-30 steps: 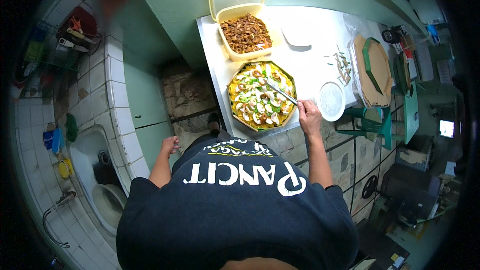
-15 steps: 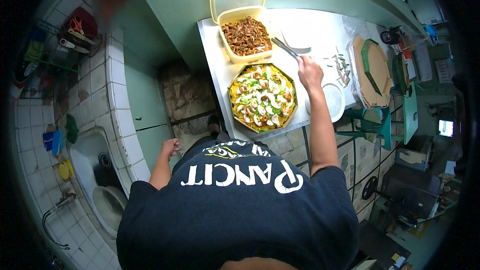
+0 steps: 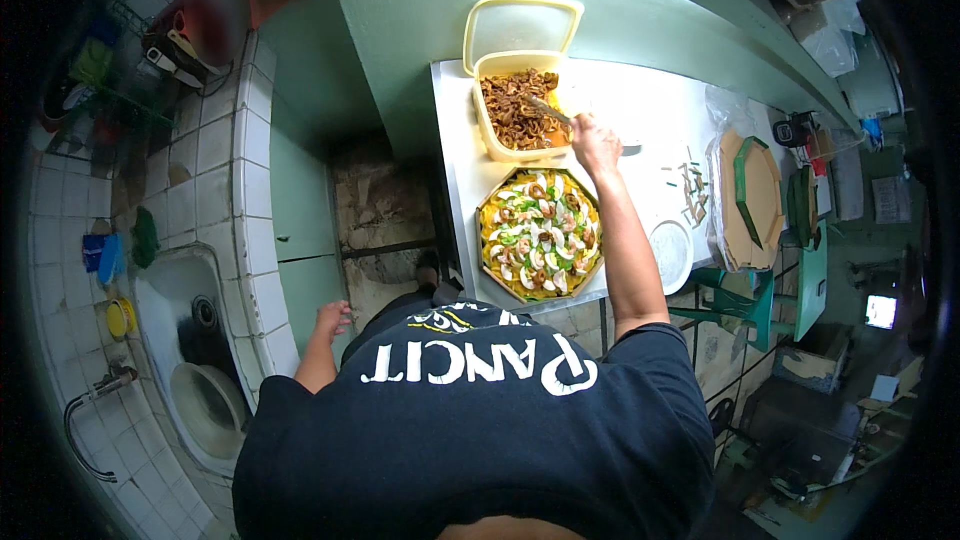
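Note:
My right hand grips a pair of dark tongs. Their tips reach into brown cooked strips inside a pale yellow plastic tub, whose lid stands raised behind it. Directly in front of the tub, an octagonal tray holds yellow noodles topped with white egg slices, green bits and brown rings. Low at my left side hangs my left hand, empty, its fingers loosely curled and apart.
White table against a green wall. To the right lie a round translucent lid, scattered small sticks and cardboard octagonal trays. A green stool stands by the table. At left is a tiled counter with a sink.
My right hand has moved left with the tongs, whose tips are now among the brown strips. The view has shifted, and my left hand's fingers have loosened slightly.

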`<state>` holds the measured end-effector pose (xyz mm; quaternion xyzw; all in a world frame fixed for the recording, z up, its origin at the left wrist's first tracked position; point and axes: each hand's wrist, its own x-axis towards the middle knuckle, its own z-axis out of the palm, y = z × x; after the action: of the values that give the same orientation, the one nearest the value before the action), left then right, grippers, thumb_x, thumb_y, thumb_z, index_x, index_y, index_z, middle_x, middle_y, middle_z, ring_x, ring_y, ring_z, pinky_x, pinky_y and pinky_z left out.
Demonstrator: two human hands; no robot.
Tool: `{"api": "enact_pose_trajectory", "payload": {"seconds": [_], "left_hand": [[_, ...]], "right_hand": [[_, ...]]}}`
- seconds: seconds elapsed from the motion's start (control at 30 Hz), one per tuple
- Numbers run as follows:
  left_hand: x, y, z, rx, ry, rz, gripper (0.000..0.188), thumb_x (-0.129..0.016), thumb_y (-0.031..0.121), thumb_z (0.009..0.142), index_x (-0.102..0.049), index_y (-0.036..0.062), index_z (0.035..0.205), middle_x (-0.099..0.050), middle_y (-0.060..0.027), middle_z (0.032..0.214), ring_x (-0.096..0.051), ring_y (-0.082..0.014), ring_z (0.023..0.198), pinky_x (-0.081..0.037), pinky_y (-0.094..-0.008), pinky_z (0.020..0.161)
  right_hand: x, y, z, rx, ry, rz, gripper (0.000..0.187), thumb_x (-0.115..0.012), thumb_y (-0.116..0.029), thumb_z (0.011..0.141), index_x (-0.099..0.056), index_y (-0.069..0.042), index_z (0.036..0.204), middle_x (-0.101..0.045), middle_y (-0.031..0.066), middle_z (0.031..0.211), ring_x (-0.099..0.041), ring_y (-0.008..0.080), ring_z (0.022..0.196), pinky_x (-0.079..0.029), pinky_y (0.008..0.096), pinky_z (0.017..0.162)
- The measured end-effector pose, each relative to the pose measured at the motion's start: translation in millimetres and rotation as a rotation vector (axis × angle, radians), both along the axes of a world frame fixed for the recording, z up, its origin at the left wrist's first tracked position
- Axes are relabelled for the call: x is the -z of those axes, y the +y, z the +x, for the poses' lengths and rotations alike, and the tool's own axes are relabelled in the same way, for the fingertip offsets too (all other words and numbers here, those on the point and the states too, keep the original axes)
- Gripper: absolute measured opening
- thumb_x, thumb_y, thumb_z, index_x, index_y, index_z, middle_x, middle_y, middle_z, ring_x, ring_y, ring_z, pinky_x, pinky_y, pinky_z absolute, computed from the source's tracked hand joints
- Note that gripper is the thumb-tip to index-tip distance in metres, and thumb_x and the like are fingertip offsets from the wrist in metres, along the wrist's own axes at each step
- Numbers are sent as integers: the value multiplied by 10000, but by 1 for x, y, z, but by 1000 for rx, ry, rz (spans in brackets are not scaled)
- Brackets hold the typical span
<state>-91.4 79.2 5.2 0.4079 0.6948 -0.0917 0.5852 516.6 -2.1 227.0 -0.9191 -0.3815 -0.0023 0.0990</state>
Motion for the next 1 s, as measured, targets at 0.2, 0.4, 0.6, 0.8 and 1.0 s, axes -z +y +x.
{"api": "enact_pose_trajectory", "payload": {"seconds": [0.2,0.4,0.6,0.8,1.0], "left_hand": [[-1,9,17,19,-2,-19,305,-493,328,916,-614,171,1148,-634,33,963,-588,-128,750,-448,-327,659],[-3,11,47,46,-69,40,293,-477,304,931,-618,168,1149,-645,29,986,-587,-125,721,-455,-318,651],[-10,7,45,43,-50,18,300,-493,297,921,-617,154,1154,-648,20,999,-588,-124,742,-455,-319,655],[-12,0,32,12,-21,-12,282,-514,300,908,-622,147,1119,-643,22,970,-590,-131,751,-452,-344,667],[-13,-12,19,26,35,-37,273,-512,305,909,-623,149,1103,-637,27,946,-582,-132,734,-448,-340,660]], "right_hand": [[-7,1,9,39,-71,-143,263,-486,-283,910,-640,-76,962,-664,171,971,-631,370,948,-489,503,806],[-15,-22,13,16,7,-97,276,-494,-289,900,-664,-92,993,-668,190,949,-641,376,920,-491,501,807],[-15,-4,28,133,98,-151,316,-495,-329,901,-677,-112,1040,-671,205,966,-638,382,945,-488,488,837],[-34,-13,28,111,69,-87,340,-456,-331,909,-656,-106,1068,-663,199,994,-630,395,956,-485,505,842],[-56,-37,16,123,-10,119,314,-454,-380,917,-660,-167,1020,-671,183,925,-640,382,889,-492,481,806]]}}
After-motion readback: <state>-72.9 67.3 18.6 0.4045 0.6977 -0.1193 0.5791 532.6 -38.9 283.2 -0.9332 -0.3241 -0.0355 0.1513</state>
